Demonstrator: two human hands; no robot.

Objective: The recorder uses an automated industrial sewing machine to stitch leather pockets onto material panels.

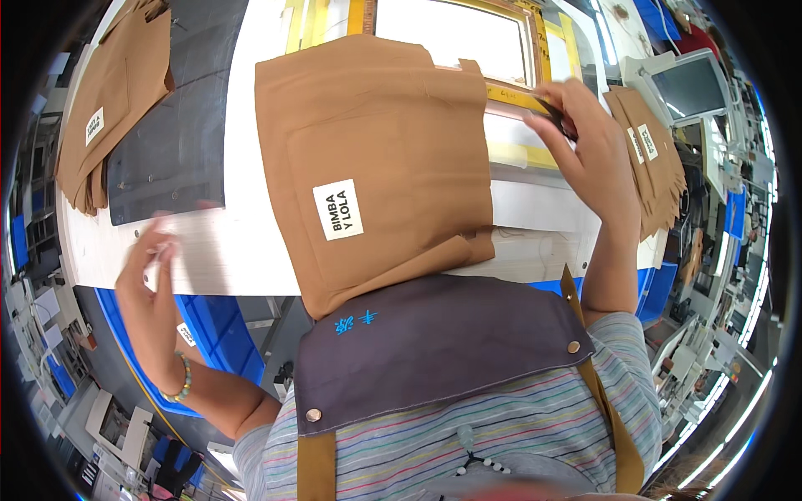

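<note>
A brown fabric panel [393, 142] with a white printed label lies before me on the white table [238, 167]. Its near edge is folded over and meets my dark apron [434, 342]. Beyond the panel's right edge, my right hand [585, 138] is raised and closed around a small dark tool [555, 117], mostly hidden by the fingers. My left hand [150, 280] hovers at the table's near left edge, apart from the panel. Motion smears its fingers, so I cannot see whether they hold anything.
Stacks of brown labelled pieces lie at left [117, 100] and right [647, 159]. A dark sheet [180, 117] lies beside the left stack. A yellow-edged frame [505, 93] is behind the panel. Below the table's left edge sits a blue bin [221, 334]. A monitor [689, 86] stands far right.
</note>
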